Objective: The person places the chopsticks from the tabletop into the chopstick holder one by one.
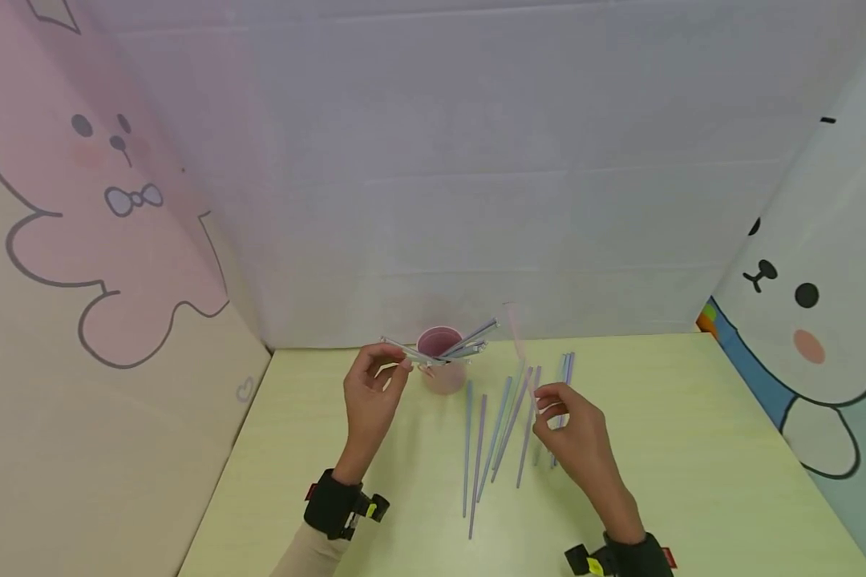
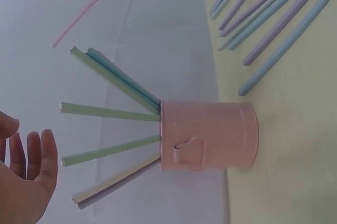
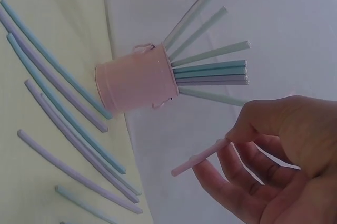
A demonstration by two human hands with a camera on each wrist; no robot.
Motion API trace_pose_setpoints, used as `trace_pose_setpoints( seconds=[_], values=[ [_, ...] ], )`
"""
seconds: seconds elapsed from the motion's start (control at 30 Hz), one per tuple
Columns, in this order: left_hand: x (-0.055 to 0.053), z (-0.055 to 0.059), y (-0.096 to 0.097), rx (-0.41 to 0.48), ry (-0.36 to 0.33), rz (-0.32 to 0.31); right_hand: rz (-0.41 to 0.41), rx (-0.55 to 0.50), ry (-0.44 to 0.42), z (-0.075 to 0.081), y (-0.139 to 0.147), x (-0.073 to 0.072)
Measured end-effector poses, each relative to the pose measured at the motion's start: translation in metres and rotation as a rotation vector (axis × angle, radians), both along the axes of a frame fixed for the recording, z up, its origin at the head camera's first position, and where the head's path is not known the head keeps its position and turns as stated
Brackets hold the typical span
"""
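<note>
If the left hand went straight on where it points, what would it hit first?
Likely the straws leaning out of the pink bucket; depth is unclear, so the left hand might pass just over their tips.

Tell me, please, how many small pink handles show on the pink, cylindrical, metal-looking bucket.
2: on opposite sides of the bucket near its rim, one handle higher and the other handle lower in the right wrist view.
</note>
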State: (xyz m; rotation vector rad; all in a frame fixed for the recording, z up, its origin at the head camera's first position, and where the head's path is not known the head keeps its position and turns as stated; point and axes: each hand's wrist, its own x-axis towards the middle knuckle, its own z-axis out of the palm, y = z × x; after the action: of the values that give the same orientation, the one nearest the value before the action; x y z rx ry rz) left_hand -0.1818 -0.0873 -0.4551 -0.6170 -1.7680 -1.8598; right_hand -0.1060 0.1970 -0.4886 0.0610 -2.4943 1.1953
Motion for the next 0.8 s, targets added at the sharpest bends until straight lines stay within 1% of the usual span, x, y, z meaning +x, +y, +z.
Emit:
trace_pose_setpoints(
  seconds=[0.3,0.47,0.63,0.8],
  values=[
    [0.007,0.009,0.006,0.010,0.001,-0.060,0.140,-0.058,0.021,0.008,-0.020,0.007],
    [0.011,0.014,0.010,0.011,-0.011,-0.112,0.217,-0.079,0.026,0.011,-0.029,0.008],
    [0.015,0.018,0.014,0.006,-0.033,-0.173,0.275,-0.086,0.028,0.013,-0.037,0.008],
    [0.017,0.019,0.017,0.016,-0.042,-0.207,0.327,-0.094,0.050,0.010,-0.042,0.009]
  ],
)
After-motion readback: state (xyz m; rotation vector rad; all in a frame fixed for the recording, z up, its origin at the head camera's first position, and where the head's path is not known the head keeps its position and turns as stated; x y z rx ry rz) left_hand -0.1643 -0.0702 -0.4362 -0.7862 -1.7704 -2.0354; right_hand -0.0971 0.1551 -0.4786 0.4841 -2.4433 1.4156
